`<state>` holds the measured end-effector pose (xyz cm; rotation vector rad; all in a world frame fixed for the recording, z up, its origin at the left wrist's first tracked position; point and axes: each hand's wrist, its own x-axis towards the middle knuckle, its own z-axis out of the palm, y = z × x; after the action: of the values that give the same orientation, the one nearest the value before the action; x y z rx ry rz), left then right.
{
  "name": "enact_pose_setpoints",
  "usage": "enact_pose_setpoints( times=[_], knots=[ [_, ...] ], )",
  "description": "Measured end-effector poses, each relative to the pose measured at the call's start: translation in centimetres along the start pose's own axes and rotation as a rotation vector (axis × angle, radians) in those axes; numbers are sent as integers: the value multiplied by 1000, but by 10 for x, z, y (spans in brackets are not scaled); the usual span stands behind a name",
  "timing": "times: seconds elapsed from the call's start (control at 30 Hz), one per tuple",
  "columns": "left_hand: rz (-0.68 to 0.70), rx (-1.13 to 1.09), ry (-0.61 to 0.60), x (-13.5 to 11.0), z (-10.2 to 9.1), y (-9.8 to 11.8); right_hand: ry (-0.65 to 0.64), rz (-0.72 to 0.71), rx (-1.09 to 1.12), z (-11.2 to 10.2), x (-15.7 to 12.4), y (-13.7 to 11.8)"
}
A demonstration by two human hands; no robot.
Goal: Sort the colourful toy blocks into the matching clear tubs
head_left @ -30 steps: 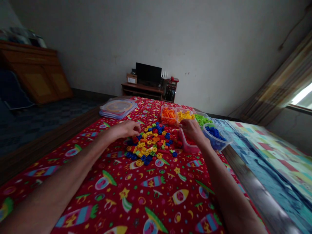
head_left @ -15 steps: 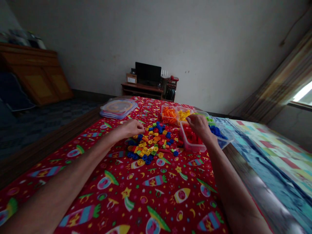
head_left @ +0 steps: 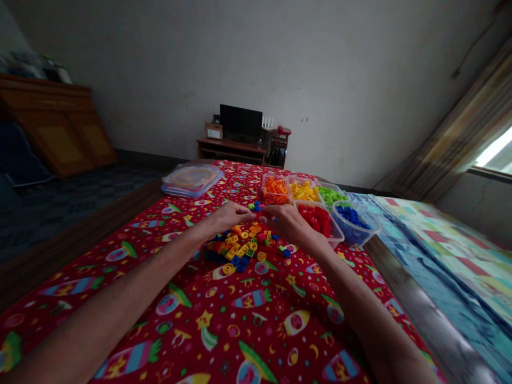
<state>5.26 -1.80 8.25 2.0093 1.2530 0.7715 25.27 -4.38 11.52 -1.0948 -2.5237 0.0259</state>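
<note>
Both hands hover over the far part of a loose heap of toy building bricks (head_left: 240, 248) in yellow, blue, orange and red. My left hand (head_left: 230, 217) is pinched closed, its fingertips pointing right. Almost touching it, my right hand (head_left: 285, 221) has its fingers bent together and pointing left. Something reddish shows between the fingertips, too small to tell from the red cloth behind. Right of my right hand stands a clear box of red bricks (head_left: 318, 218). Beyond it are boxes of orange bricks (head_left: 276, 189), yellow bricks (head_left: 304, 191) and green bricks (head_left: 331, 196).
A round clear tub (head_left: 358, 234) with blue bricks stands at the right table edge. Stacked clear lids (head_left: 192, 181) lie at the far left on the red patterned tablecloth (head_left: 256, 320). A bed (head_left: 440, 240) adjoins the right side; a monitor (head_left: 241, 122) stands beyond.
My right hand has moved left from above the box of red bricks to the heap. My left hand has shifted slightly right, and the two hands now meet.
</note>
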Motion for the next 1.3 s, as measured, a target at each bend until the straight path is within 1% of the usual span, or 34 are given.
enact_pose_setpoints(
  times=[0.07, 0.13, 0.23, 0.33, 0.37, 0.43, 0.53, 0.6, 0.67, 0.77, 0.83, 0.93, 1.0, 1.07, 1.17, 1.23, 1.3],
  knots=[
    [4, 7, -1, 1, -1, -4, 18, 44, -45, -4, 0, 6],
    [6, 28, 12, 4, -3, -10, 73, 119, -113, -7, 0, 17],
    [12, 58, 45, 8, -7, -18, 164, 267, -228, -10, -2, 45],
    [30, 83, 64, 9, -2, -21, 208, 402, -326, -12, -8, 78],
    [54, 105, 64, 9, 3, -20, 214, 444, -345, -12, -11, 88],
    [145, 190, 39, 7, 15, -16, 229, 507, -366, -11, -16, 103],
    [328, 413, -53, 2, 33, -9, 268, 535, -369, -7, -19, 111],
    [388, 550, -66, -3, 40, -6, 275, 524, -352, -5, -18, 109],
    [391, 632, -42, -5, 43, -7, 262, 502, -329, -4, -15, 102],
    [358, 660, 10, -4, 41, -13, 212, 451, -299, -4, -9, 87],
    [320, 633, 55, -1, 39, -18, 142, 411, -287, -4, -6, 76],
    [204, 479, 158, 5, 38, -20, 31, 322, -261, -2, -3, 56],
    [111, 314, 218, 8, 37, -19, -13, 209, -179, 0, -1, 44],
    [50, 159, 245, 10, 35, -16, -42, 75, -42, 3, 0, 34],
    [25, 13, 245, 10, 33, -14, -64, -65, 133, 7, 1, 25],
    [21, -38, 238, 10, 32, -14, -64, -99, 183, 8, 1, 23],
    [20, -69, 235, 10, 31, -14, -64, -102, 194, 8, 1, 21]
  ],
)
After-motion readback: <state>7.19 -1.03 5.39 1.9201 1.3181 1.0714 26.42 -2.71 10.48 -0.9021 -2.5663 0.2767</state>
